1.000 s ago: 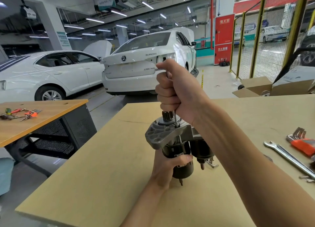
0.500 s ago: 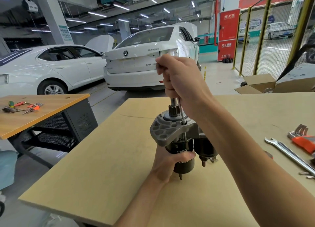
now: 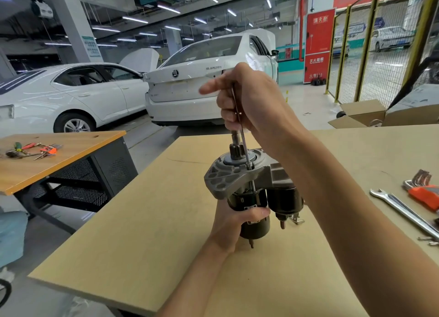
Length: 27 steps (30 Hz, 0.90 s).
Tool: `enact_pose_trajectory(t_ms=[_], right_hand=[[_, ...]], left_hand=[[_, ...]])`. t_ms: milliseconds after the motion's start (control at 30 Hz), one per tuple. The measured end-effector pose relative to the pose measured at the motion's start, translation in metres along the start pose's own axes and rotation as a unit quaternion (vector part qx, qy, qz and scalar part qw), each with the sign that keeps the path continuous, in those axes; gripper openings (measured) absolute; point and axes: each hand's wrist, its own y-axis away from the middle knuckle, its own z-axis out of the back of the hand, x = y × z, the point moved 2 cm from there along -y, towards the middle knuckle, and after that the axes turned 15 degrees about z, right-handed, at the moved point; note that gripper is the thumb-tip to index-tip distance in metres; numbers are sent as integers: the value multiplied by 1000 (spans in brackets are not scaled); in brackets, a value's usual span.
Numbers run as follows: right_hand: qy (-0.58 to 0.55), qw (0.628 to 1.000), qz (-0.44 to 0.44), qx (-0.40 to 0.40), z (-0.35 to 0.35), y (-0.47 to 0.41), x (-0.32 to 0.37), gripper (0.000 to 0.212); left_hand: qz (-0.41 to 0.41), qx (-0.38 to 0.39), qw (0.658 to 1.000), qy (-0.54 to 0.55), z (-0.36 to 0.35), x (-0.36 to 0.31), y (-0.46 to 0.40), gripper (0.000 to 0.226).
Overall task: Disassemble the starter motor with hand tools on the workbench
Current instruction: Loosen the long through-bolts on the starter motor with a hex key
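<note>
Two hands steady an upright starter motor (image 3: 247, 193) mid-workbench (image 3: 142, 221): left hand (image 3: 234, 224) grips its smooth black barrel, right hand (image 3: 251, 102) clasps a thin tool (image 3: 243, 140). Likely heavy, rigid.

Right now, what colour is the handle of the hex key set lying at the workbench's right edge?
Orange, on the hex key set handle beside the silver open-end wrench; head view shows it.
</note>
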Motion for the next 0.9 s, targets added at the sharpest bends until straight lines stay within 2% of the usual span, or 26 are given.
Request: enact_pose_trajectory(t_ms=[133, 233, 333, 467, 600, 733, 900], right_hand=[[-191, 981, -10, 34, 0, 2, -1, 38], [-254, 967, -16, 10, 1, 0, -5, 32], [-240, 970, -23, -12, 4, -1, -10, 34], [-252, 967, -42, 18, 3, 0, -11, 41], [-289, 956, -39, 17, -1, 0, -13, 34], [-221, 975, -25, 0, -4, 1, -16, 30], [-121, 992, 18, 11, -7, 2, -14, 36]], left_hand=[[-1, 0, 1000, 3, 1, 0, 0, 78], [5, 0, 1000, 10, 2, 0, 1, 81], [14, -1, 1000, 21, 1, 0, 2, 84], [9, -1, 1000, 17, 1, 0, 1, 88], [-7, 7, 1000, 27, 0, -2, 2, 75], [-19, 27, 998, 62, 0, -3, 2, 53], [-18, 23, 997, 72, 0, -2, -1, 49]])
